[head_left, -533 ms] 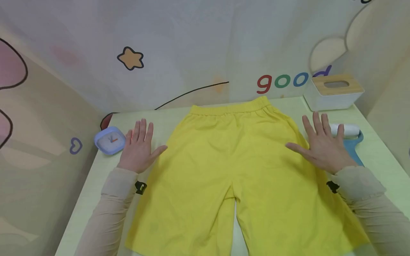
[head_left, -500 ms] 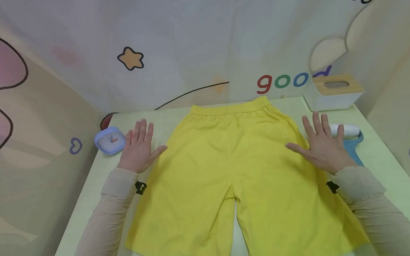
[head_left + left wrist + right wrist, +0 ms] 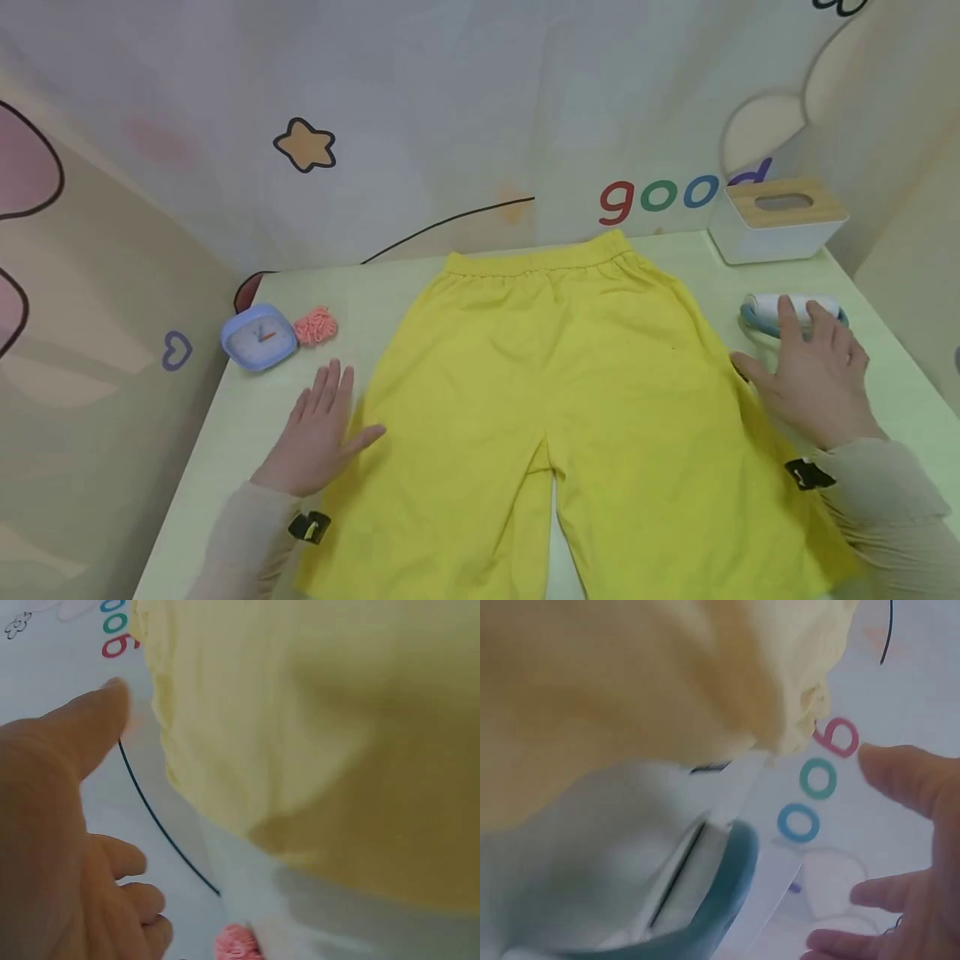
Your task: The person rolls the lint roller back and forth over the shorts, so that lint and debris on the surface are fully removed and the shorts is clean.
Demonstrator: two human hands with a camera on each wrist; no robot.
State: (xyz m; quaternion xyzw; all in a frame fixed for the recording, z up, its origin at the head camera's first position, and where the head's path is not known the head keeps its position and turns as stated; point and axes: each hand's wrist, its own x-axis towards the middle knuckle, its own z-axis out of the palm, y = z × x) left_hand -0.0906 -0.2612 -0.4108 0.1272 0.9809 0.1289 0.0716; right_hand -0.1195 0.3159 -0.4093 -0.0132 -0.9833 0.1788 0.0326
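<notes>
Yellow shorts with an elastic waistband lie spread on the table, waistband at the back and legs toward me. Over their left edge hovers my left hand, its fingers straight and thumb out to the side, holding nothing. My right hand is off the right edge of the shorts, fingers loosely bent and spread, above a lint roller with a white roll and blue frame. In the right wrist view the lint roller sits apart from the fingers. The hand hides its handle in the head view.
A blue clock and a pink bundle of yarn-like strands stand at the left of the table. A white tissue box with a wooden lid is at the back right corner. A printed cloth wall closes the back.
My left hand has drawn back toward me, uncovering the pink bundle. The right hand has moved right and nearer me, over the lint roller, its fingers more bent. The shorts stay put.
</notes>
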